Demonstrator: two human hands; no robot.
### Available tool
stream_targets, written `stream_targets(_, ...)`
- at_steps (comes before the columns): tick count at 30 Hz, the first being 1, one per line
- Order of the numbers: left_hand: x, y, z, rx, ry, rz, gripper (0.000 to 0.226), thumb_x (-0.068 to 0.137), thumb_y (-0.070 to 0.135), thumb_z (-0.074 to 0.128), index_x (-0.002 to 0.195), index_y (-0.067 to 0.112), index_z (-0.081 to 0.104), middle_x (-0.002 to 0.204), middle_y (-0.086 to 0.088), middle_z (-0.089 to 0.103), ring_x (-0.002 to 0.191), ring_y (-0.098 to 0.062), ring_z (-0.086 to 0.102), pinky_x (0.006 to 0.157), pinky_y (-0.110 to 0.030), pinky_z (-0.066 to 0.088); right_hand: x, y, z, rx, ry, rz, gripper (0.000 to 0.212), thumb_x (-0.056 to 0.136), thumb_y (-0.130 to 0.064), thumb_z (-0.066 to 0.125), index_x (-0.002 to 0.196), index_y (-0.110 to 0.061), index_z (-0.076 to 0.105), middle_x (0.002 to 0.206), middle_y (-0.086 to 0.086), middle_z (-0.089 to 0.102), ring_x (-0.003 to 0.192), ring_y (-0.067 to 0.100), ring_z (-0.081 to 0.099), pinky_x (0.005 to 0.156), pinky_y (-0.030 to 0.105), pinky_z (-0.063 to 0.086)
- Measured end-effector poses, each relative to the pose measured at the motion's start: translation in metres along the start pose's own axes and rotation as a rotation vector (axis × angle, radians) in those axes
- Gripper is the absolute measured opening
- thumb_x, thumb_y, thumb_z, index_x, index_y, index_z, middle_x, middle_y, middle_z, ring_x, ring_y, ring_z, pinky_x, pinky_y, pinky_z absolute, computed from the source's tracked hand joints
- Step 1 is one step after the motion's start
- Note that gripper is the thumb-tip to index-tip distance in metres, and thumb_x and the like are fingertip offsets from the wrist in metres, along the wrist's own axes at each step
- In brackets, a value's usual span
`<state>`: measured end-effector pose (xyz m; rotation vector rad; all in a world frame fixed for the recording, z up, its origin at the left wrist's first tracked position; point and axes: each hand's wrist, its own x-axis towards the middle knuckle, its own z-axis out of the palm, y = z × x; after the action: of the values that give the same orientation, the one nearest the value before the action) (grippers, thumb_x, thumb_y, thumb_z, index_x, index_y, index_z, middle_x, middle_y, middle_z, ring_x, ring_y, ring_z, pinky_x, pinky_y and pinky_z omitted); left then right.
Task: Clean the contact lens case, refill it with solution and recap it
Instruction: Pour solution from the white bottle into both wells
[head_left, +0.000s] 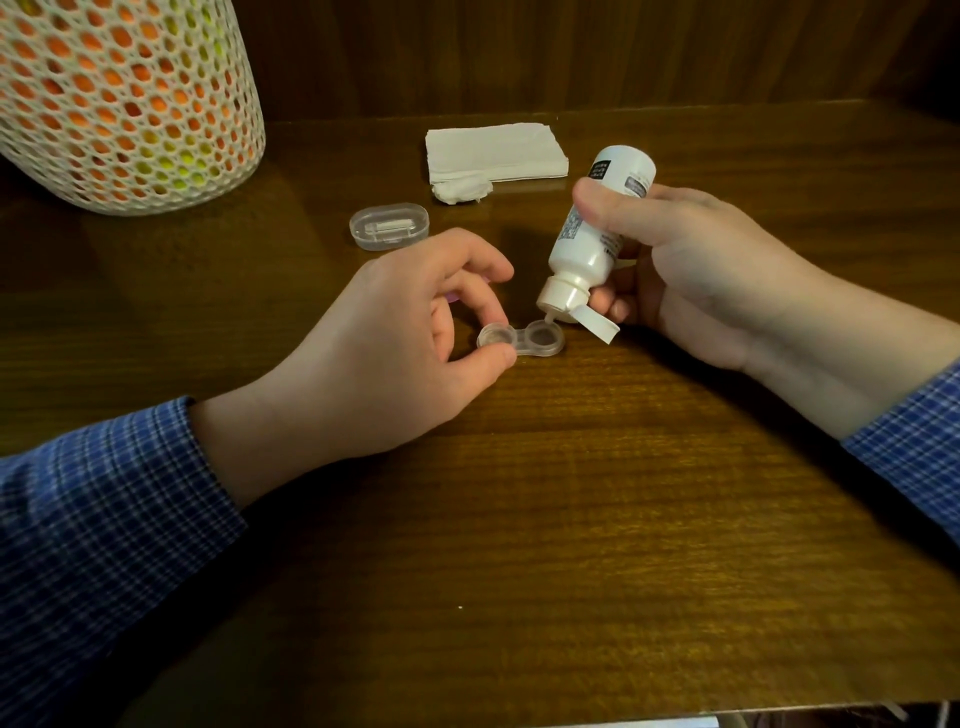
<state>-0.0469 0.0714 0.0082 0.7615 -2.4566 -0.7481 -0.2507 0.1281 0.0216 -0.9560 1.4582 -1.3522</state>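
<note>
While both forearms in blue checked sleeves (104, 499) reach in from the near edge, they rest on a dark wooden table (519, 545). At the middle of the table lies a clear contact lens case (521, 340), its two round wells uncapped and facing up. On the left side, the left hand (395, 353) pinches the case's left well between thumb and forefinger, steadying it on the wood. On the right side, the right hand (691, 275) grasps a white solution bottle (597, 228), fingers and thumb wrapped round its body. That bottle tilts steeply downward, its flip cap (597, 322) hanging open, and its nozzle sits just above the rim of the case's right well. Whether liquid is flowing cannot be told. Beyond the left hand lies a small clear oval plastic box (388, 226), closed. Farther back sits a crumpled white tissue (461, 189), touching a folded stack of white napkins (493, 150) behind it. At the far left stands a large white mesh container (124, 98), showing orange and green through its holes.
</note>
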Motion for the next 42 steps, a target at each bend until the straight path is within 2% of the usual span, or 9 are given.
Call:
stream_targets(11, 0.0, -0.001, 0.0, -0.005, 0.002, -0.007, 0.051, 0.085, 0.021, 0.079, 0.131, 0.016, 0.06, 0.095, 0.012, 0.073, 0.049, -0.013, 0.059, 0.046, -0.018, 0.047, -0.001, 0.0, 0.0, 0.004, -0.008, 0.014, 0.025, 0.098, -0.036, 0.064, 0.102, -0.012, 0.062, 0.068, 0.002, 0.071, 0.05, 0.012, 0.058, 0.044, 0.021, 0.046)
stream_targets(15, 0.0, -0.001, 0.0, -0.003, 0.002, -0.001, 0.051, 0.085, 0.022, 0.079, 0.132, 0.016, 0.059, 0.096, 0.012, 0.073, 0.049, -0.013, 0.059, 0.047, -0.017, 0.046, 0.003, -0.004, -0.005, 0.168, 0.046, 0.127, 0.038, 0.093, -0.041, 0.069, 0.114, -0.012, 0.058, 0.084, 0.008, 0.074, 0.08, 0.023, 0.069, 0.07, 0.031, 0.058)
stream_targets(18, 0.001, -0.002, -0.001, -0.002, -0.001, -0.005, 0.053, 0.084, 0.023, 0.079, 0.132, 0.016, 0.059, 0.096, 0.013, 0.073, 0.049, -0.012, 0.059, 0.047, -0.015, 0.045, 0.004, -0.008, -0.01, 0.26, 0.036, 0.164, 0.03, 0.095, -0.038, 0.068, 0.112, -0.016, 0.057, 0.08, 0.005, 0.071, 0.073, 0.018, 0.068, 0.048, 0.022, 0.051)
stream_targets(20, 0.001, -0.002, -0.001, -0.001, -0.001, 0.001, 0.052, 0.084, 0.023, 0.08, 0.132, 0.016, 0.059, 0.096, 0.012, 0.073, 0.049, -0.012, 0.059, 0.047, -0.015, 0.045, 0.004, -0.008, -0.01, 0.277, 0.04, 0.173, 0.026, 0.095, -0.037, 0.068, 0.11, -0.018, 0.057, 0.083, 0.005, 0.07, 0.072, 0.017, 0.066, 0.042, 0.02, 0.047)
stream_targets(22, 0.001, -0.002, -0.001, -0.003, 0.002, 0.005, 0.052, 0.084, 0.023, 0.079, 0.132, 0.016, 0.059, 0.096, 0.012, 0.073, 0.049, -0.013, 0.059, 0.047, -0.015, 0.045, 0.005, -0.006, -0.009, 0.217, 0.037, 0.166, 0.032, 0.093, -0.038, 0.07, 0.114, -0.016, 0.059, 0.085, 0.007, 0.07, 0.072, 0.018, 0.066, 0.051, 0.023, 0.051)
stream_targets(25, 0.0, -0.002, -0.001, 0.004, 0.005, 0.011, 0.052, 0.084, 0.024, 0.079, 0.131, 0.016, 0.06, 0.095, 0.012, 0.073, 0.05, -0.014, 0.06, 0.047, -0.015, 0.047, 0.004, -0.003, -0.006, 0.126, 0.025, 0.138, 0.039, 0.09, -0.041, 0.072, 0.111, -0.01, 0.063, 0.08, 0.008, 0.074, 0.082, 0.026, 0.066, 0.077, 0.035, 0.052)
stream_targets(30, 0.0, -0.003, 0.0, -0.006, 0.002, 0.007, 0.052, 0.083, 0.025, 0.079, 0.131, 0.016, 0.059, 0.096, 0.013, 0.073, 0.05, -0.014, 0.06, 0.048, -0.019, 0.05, 0.001, -0.001, -0.003, 0.058, -0.006, 0.068, 0.03, 0.095, -0.038, 0.067, 0.105, -0.01, 0.064, 0.072, 0.004, 0.073, 0.054, 0.012, 0.059, 0.046, 0.021, 0.047)
stream_targets(34, -0.001, -0.004, 0.0, -0.009, 0.012, 0.012, 0.051, 0.084, 0.023, 0.081, 0.13, 0.016, 0.06, 0.095, 0.012, 0.073, 0.05, -0.014, 0.059, 0.047, -0.019, 0.049, -0.001, 0.0, -0.001, 0.016, -0.013, 0.014, 0.024, 0.097, -0.036, 0.065, 0.102, -0.012, 0.063, 0.068, 0.001, 0.072, 0.05, 0.011, 0.057, 0.043, 0.02, 0.045)
stream_targets(42, 0.0, -0.004, 0.0, -0.019, 0.014, 0.01, 0.051, 0.084, 0.023, 0.08, 0.129, 0.016, 0.06, 0.095, 0.012, 0.073, 0.048, -0.014, 0.057, 0.046, -0.023, 0.051, 0.0, 0.001, -0.001, 0.002, -0.019, -0.004, 0.022, 0.095, -0.035, 0.067, 0.101, -0.014, 0.064, 0.076, 0.005, 0.073, 0.052, 0.013, 0.059, 0.044, 0.021, 0.046)
